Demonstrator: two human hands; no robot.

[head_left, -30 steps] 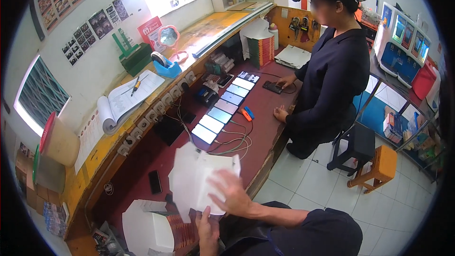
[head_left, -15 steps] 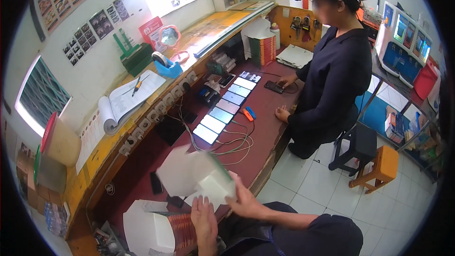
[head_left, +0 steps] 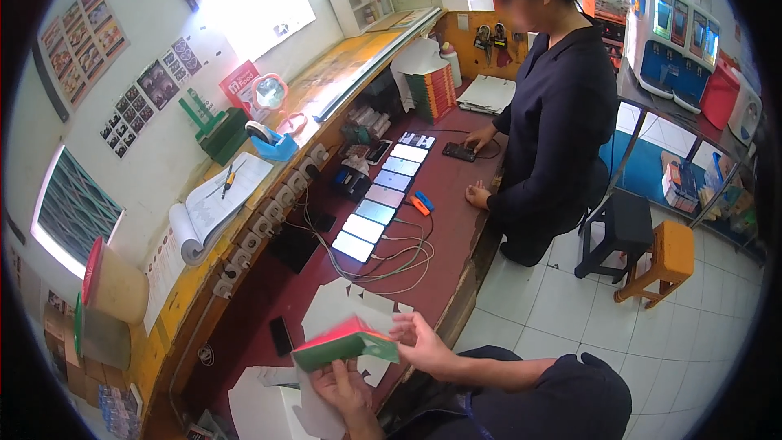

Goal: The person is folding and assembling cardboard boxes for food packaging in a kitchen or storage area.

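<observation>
A folded paper carton, red and green outside (head_left: 346, 344), is tilted above the near end of the dark red table. My left hand (head_left: 342, 389) holds it from below, with fingers curled against its green side. At the carton's right end is my right hand (head_left: 425, 348), its fingers parted and stretched toward the carton's edge; whether they touch it is hard to tell. White flat card sheets (head_left: 334, 301) lie on the table behind the carton. Beside my left forearm rests a white open carton (head_left: 265, 407), partly hidden.
A row of lit phones (head_left: 375, 208) with cables (head_left: 419, 257) runs along the table (head_left: 448, 220). A dark phone (head_left: 281, 336) lies left of the sheets. A co-worker (head_left: 554, 122) stands at the far right, one hand on a phone (head_left: 459, 151). Stools (head_left: 660, 257) stand on the floor.
The carton has turned from its white inside to its red and green outside. My left hand has moved up to take hold of it; my right hand's grip has loosened. The view has shifted slightly.
</observation>
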